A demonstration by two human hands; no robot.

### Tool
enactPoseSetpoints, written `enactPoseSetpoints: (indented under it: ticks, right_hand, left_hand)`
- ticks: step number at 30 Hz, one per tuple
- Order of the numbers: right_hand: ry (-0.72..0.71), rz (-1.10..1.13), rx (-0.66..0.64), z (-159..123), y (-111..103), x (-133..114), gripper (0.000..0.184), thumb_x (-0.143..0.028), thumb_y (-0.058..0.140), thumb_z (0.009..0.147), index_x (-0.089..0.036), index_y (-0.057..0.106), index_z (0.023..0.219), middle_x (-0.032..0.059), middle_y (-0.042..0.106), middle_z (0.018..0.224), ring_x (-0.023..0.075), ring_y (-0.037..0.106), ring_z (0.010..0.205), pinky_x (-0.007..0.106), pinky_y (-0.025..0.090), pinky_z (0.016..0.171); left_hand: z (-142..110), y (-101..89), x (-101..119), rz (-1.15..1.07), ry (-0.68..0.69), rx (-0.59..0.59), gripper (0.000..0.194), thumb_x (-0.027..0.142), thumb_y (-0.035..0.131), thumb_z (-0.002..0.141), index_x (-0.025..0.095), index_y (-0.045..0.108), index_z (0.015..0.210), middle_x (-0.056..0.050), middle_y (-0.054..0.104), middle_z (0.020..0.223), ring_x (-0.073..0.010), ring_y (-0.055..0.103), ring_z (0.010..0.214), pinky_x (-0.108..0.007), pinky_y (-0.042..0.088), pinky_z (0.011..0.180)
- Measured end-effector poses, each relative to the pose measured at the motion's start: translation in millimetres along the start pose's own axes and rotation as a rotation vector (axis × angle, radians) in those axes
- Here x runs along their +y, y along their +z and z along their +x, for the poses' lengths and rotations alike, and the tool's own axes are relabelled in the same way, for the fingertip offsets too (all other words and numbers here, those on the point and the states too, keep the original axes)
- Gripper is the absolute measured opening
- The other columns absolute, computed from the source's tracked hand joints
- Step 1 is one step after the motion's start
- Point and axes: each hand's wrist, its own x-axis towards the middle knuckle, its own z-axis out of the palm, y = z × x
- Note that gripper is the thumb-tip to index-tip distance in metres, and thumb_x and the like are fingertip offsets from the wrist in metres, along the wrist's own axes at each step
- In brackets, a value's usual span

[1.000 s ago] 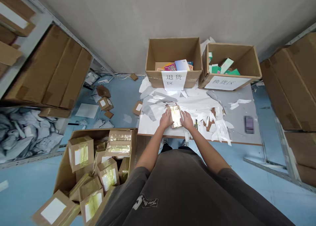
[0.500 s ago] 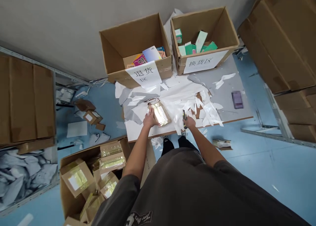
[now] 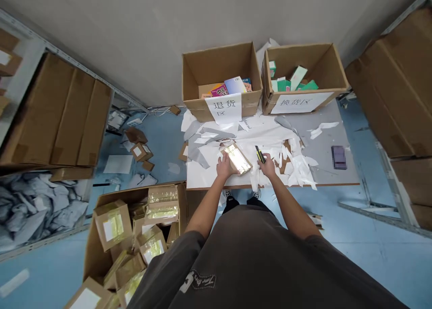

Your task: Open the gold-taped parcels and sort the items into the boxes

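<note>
A small cardboard parcel wrapped in shiny yellowish tape lies on the low white table, near its front edge. My left hand rests on the parcel's left side, fingers pressed against it. My right hand is closed round a yellow and black utility knife, whose tip points away from me, just right of the parcel. White paper scraps lie scattered around both hands.
Two open cartons stand at the table's back: one with books, one with green boxes, each with a paper sign. A purple item lies at the right. A carton of taped parcels sits on the floor at my left. Stacked cartons flank both sides.
My right hand left the parcel, took up the knife from among the scraps and brought it beside the parcel. My left hand stayed on the parcel. The view swung about.
</note>
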Motion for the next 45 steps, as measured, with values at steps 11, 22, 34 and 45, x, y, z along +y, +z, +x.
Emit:
enactPoseSetpoints:
  ticks: [11, 22, 34, 45]
  right_hand:
    - [-0.164, -0.626, -0.188, 27.7, 55.1, -153.2, 0.072, -0.019, 0.055, 0.102, -0.024, 0.027, 0.169, 0.0188, 0.07, 0.133, 0.0294, 0.07, 0.117, 0.034, 0.049, 0.094]
    - [-0.108, -0.816, -0.324, 10.4, 55.7, -149.7, 0.097, -0.027, 0.078, 0.088, -0.019, 0.023, 0.168, 0.0233, 0.07, 0.131, 0.0331, 0.066, 0.128, 0.037, 0.05, 0.098]
    - [-0.031, -0.831, -0.496, -44.5, 8.5, -121.7, 0.055, -0.016, 0.067, 0.089, -0.024, 0.059, 0.143, 0.0186, 0.075, 0.119, 0.0349, 0.075, 0.109, 0.04, 0.058, 0.084]
    - [-0.008, -0.583, -0.33, -64.8, -33.7, -69.4, 0.05, -0.03, 0.056, 0.101, -0.028, 0.052, 0.151, 0.0157, 0.077, 0.117, 0.0329, 0.076, 0.102, 0.037, 0.055, 0.08]
  left_hand:
    - [5.9, 1.8, -18.9, 0.001, 0.227, 0.001, 0.117, 0.07, 0.066, 0.088, 0.012, 0.009, 0.172, -0.017, 0.003, 0.179, -0.0349, -0.002, 0.166, -0.048, 0.027, 0.128]
    - [1.5, 2.3, -17.5, -0.106, 0.181, 0.011, 0.112, 0.062, 0.075, 0.081, 0.029, 0.017, 0.172, -0.006, 0.005, 0.181, -0.0431, -0.004, 0.164, -0.061, 0.025, 0.127]
    - [7.3, 0.2, -2.2, -0.072, 0.054, -0.044, 0.124, 0.064, 0.084, 0.07, 0.034, 0.017, 0.171, -0.003, 0.001, 0.181, -0.0473, -0.004, 0.163, -0.063, 0.026, 0.126]
    - [9.4, -8.9, 18.2, -0.002, 0.036, -0.081, 0.129, 0.053, 0.088, 0.068, 0.024, 0.017, 0.172, -0.013, 0.006, 0.18, -0.0452, 0.003, 0.163, -0.056, 0.032, 0.125]
